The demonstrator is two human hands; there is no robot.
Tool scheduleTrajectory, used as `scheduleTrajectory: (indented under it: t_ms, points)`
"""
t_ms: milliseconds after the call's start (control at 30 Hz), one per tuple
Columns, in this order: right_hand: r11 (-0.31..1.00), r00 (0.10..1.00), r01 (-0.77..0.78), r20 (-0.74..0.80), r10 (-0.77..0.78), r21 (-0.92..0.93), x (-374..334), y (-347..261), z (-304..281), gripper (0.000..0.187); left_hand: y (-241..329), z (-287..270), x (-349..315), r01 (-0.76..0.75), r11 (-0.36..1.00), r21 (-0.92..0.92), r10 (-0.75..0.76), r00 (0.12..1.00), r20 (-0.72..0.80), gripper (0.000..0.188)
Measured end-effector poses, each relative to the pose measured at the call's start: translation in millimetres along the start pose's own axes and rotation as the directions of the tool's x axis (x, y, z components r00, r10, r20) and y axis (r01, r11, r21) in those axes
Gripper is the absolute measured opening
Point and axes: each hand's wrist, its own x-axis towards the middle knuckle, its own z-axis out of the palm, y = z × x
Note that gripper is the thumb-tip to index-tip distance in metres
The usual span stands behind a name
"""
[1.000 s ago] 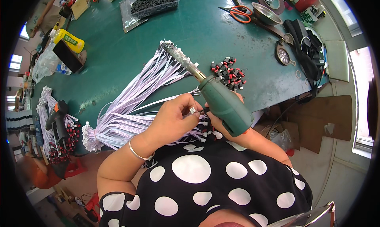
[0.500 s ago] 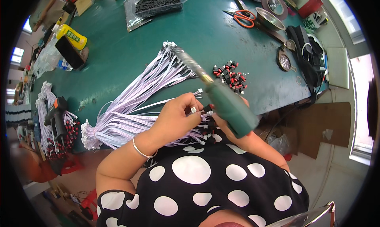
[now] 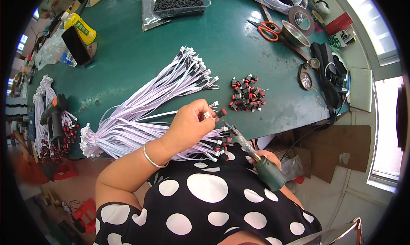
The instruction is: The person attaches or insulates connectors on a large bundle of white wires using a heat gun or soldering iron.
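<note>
My left hand (image 3: 192,122) is closed in a pinch on a white-plugged cable (image 3: 207,115), above the near side of the bench. A small black-and-red part (image 3: 221,113) sticks out by its fingertips. My right hand (image 3: 270,158) grips the green handle of a soldering iron (image 3: 269,171). Its metal shaft points up and left, with the tip just below the small part. Whether they touch I cannot tell. White ribbon cables (image 3: 141,103) with white plugs fan out beneath my left hand. Some near ends carry black-and-red parts. To the right lies a pile of such loose parts (image 3: 247,93).
A clear tub of black sleeves (image 3: 179,5) stands at the back on the green bench (image 3: 119,44). Orange-handled scissors (image 3: 268,30) and a metal bowl (image 3: 295,33) lie back right. At left are a phone (image 3: 77,46), a yellow bottle (image 3: 80,27) and a glue gun (image 3: 54,117).
The soldering iron has moved down and toward me; its tip has swung from above the cables to beside my left fingertips. My left hand keeps its pinch nearly in place.
</note>
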Motion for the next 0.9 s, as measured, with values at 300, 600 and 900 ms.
scheduleTrajectory:
  t_ms: [300, 600, 900]
  points:
    - [0.984, 0.988, 0.142, 0.075, -0.134, -0.106, -9.1, 24.0, -2.3, 0.049, -2.9, -0.3, 0.4, 0.005, 1.0, 0.004, -0.005, 1.0, 0.021, 0.011]
    - [0.962, 0.972, -0.228, -0.087, 0.217, -0.15, 15.0, -22.2, 9.6, 0.012, -1.9, -0.1, -1.0, -0.002, 1.0, 0.023, 0.002, 1.0, 0.002, 0.01]
    - [0.984, 0.985, -0.168, 0.025, 0.17, -0.057, 27.0, -29.4, -6.9, 0.033, -3.3, -1.9, -1.1, 0.02, 0.995, 0.1, -0.02, 1.0, 0.002, 0.009]
